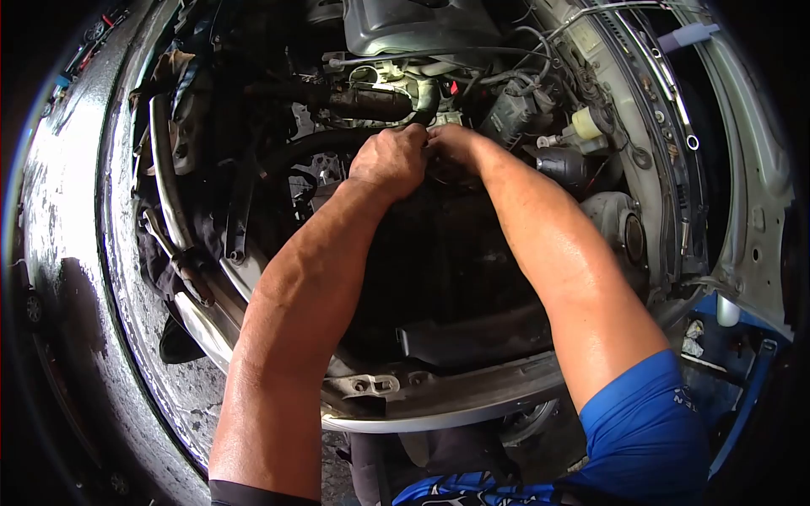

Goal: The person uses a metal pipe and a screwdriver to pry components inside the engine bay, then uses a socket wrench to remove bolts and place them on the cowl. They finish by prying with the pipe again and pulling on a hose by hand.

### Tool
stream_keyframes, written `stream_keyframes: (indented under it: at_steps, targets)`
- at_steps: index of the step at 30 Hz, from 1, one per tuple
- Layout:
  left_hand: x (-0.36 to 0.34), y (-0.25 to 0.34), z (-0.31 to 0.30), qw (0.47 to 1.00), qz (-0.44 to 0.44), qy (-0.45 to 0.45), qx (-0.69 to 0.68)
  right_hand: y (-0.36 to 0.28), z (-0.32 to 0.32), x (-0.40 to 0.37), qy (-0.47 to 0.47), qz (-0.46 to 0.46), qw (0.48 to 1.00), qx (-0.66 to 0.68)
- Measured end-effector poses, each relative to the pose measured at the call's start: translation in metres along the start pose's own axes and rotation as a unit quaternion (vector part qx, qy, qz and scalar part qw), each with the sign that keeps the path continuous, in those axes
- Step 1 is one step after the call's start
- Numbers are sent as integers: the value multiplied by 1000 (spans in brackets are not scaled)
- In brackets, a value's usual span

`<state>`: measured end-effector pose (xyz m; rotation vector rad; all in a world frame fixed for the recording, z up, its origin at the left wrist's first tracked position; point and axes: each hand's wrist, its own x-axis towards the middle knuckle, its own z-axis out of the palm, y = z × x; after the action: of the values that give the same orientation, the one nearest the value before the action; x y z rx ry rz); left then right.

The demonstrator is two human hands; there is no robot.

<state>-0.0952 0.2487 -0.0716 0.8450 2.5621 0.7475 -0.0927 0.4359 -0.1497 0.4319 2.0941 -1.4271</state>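
Observation:
Both hands meet deep in a car's engine bay, near the middle of the head view. My left hand (392,160) is closed, knuckles up, its fingertips pressed against something too small to make out. Touching or nearly touching it, my right hand (454,148) has its fingers bent inward; what they hold is hidden. Just beyond the hands are a black hose (428,99) and pale metal engine parts. A dark, thick pipe (363,101) lies to the left of the hose. A small red piece (454,87) shows behind my right hand.
A grey engine cover (405,25) is at the top. To the right are a yellowish reservoir (584,124) and a black cylindrical part (561,166). The car's front crossmember (472,384) runs below the arms. A wrench (160,232) lies at the left, and a blue stand (747,396) is lower right.

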Motion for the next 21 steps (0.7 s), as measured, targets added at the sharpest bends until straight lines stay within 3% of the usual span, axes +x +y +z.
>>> stream_keyframes:
  at_steps: [1,2,5,7,9,10,15,17,19,21]
  targets:
    - [0,2,-3,1000,-15,-22,12,0,0,3,-33,-3,999,14]
    - [-1,5,-5,998,-30,-42,25,3,-1,3,-23,-72,997,-13]
    - [-1,-3,19,997,43,67,-14,16,7,20,-52,-133,988,64]
    - [-4,-2,13,997,43,56,-34,38,8,38,-82,-96,979,159]
    - [1,-3,7,998,32,-46,-38,59,5,55,-104,-56,964,237]
    - [3,-1,5,998,-1,-53,-31,69,3,64,-113,-40,956,267]
    - [2,-1,5,999,-18,-6,-44,134,4,106,-179,-13,907,381]
    - [1,-9,26,994,49,69,-69,131,6,96,-154,10,910,385]
    - [0,-11,24,993,67,58,-73,131,9,90,-141,22,911,386]
    - [2,-6,15,996,26,-60,-59,133,10,86,-131,31,911,390]
